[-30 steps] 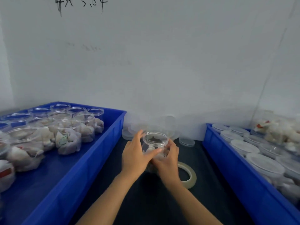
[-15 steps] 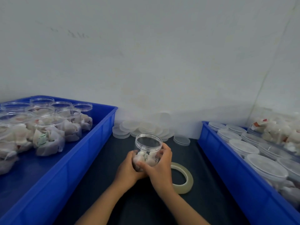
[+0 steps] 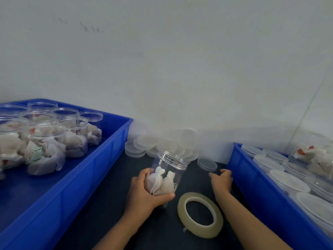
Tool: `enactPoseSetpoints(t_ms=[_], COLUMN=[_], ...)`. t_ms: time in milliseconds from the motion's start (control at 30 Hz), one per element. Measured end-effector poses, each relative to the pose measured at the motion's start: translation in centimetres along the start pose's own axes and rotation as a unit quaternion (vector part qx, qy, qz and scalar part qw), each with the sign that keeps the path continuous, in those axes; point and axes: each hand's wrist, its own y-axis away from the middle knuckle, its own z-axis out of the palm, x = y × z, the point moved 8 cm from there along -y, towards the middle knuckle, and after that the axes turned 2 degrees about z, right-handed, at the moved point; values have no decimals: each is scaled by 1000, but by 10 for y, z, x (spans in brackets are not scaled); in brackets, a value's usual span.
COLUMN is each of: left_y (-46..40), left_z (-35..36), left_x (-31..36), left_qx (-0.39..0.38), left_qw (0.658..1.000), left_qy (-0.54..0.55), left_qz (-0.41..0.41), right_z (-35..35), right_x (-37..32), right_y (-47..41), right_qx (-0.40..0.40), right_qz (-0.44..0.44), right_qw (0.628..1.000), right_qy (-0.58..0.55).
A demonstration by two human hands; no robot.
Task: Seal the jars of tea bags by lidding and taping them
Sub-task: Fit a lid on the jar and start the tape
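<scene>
Jar [image 3: 166, 175] (tea bags inside, unlidded): near centre, now gripped by my left hand [image 3: 144, 193] alone. Right hand [image 3: 221, 180] has let go, fingers loosely curled, empty, reaching toward lid [image 3: 206, 164]; lidding comes next, I judge.

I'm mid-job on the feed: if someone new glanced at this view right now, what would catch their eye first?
First, the open jar of tea bags at centre, tilted and gripped by the left hand, with no lid on it. Next, the right hand reaching toward the single lid lying just beyond it, and the tape roll flat on the dark table between the forearms. Framing it all, a blue bin of unlidded jars sits left and another blue bin of lidded jars right.
</scene>
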Motion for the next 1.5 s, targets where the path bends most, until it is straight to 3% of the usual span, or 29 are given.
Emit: enactPoseSetpoints(t_ms=[367,733,1133,1300,1500], left_y=[-2,1,2,11,26], left_z=[-2,-2,-4,-5,1], left_x=[-2,-4,1,10,26], left_qx=[28,25,17,5,-66], left_qw=[1000,1000,999,998,994], left_qy=[5,2,51,64,68], left_qz=[7,7,5,18,55], right_z=[46,57,25,5,-12], right_x=[-7,-7,-31,-39,-37], right_y=[-56,-76,-10,65,138], right_qx=[-34,-36,-68,-155,-234], right_qz=[-54,-90,-82,-101,-99], right_qw=[986,979,994,975,938], right_qy=[152,180,-13,-121,-237])
